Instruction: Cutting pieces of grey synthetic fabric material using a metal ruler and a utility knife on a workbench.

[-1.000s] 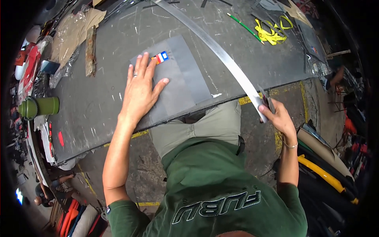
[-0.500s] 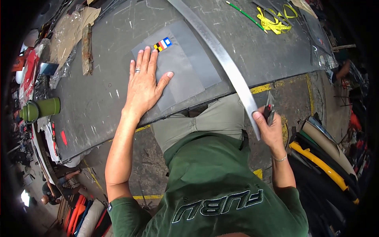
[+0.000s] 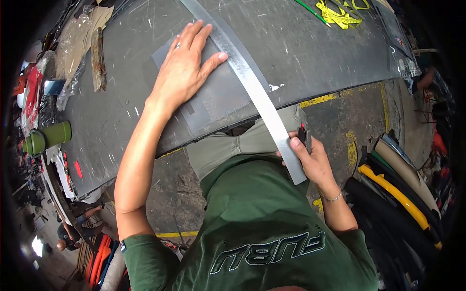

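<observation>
My left hand (image 3: 187, 70) lay open and flat on the grey sheet (image 3: 223, 89), at the upper centre of the frame. My right hand (image 3: 310, 157), right of the centre, was gripping the metal strip (image 3: 259, 98) near its lower end, together with a dark tool (image 3: 303, 137). The strip crossed the sheet on the worktop (image 3: 315, 63).

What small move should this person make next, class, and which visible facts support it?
Probably, shift the left hand onto the metal strip and press down. The strip crosses over the grey sheet, but that hand lies mostly on the sheet, while the right hand grips the strip's near end and a dark tool, so the strip might slip.
</observation>
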Demonstrator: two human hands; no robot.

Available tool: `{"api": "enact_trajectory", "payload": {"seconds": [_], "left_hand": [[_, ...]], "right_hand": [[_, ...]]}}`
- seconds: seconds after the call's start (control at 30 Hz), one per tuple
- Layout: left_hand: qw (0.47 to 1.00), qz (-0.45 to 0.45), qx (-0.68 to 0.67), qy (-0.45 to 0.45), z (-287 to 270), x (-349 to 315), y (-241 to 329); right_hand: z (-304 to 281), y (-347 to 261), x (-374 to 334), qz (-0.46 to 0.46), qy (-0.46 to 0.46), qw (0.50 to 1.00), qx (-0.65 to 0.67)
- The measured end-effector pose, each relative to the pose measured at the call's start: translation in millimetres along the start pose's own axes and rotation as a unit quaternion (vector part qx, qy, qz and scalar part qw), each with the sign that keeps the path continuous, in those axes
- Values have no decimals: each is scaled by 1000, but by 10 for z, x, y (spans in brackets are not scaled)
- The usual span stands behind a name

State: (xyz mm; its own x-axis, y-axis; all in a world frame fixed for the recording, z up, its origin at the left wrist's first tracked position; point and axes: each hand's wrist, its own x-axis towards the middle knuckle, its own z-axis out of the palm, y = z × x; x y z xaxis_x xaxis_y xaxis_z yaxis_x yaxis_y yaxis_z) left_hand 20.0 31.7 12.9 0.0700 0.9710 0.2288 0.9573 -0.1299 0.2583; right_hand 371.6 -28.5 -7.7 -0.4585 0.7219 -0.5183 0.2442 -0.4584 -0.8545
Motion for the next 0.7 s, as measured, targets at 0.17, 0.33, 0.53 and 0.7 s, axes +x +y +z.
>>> {"api": "enact_trajectory", "payload": {"seconds": [0.17, 0.33, 0.53, 0.7], "left_hand": [[1000, 6, -20, 19, 227, 48, -103], [999, -7, -27, 27, 238, 42, -97], [999, 7, -30, 24, 227, 55, -151], [999, -2, -42, 4, 167, 71, -119]], "right_hand": [[149, -124, 132, 12, -35, 998, 56], [183, -123, -46, 57, -40, 995, 74], [149, -145, -32, 45, -58, 997, 32], [230, -19, 200, -17, -24, 998, 48]]}}
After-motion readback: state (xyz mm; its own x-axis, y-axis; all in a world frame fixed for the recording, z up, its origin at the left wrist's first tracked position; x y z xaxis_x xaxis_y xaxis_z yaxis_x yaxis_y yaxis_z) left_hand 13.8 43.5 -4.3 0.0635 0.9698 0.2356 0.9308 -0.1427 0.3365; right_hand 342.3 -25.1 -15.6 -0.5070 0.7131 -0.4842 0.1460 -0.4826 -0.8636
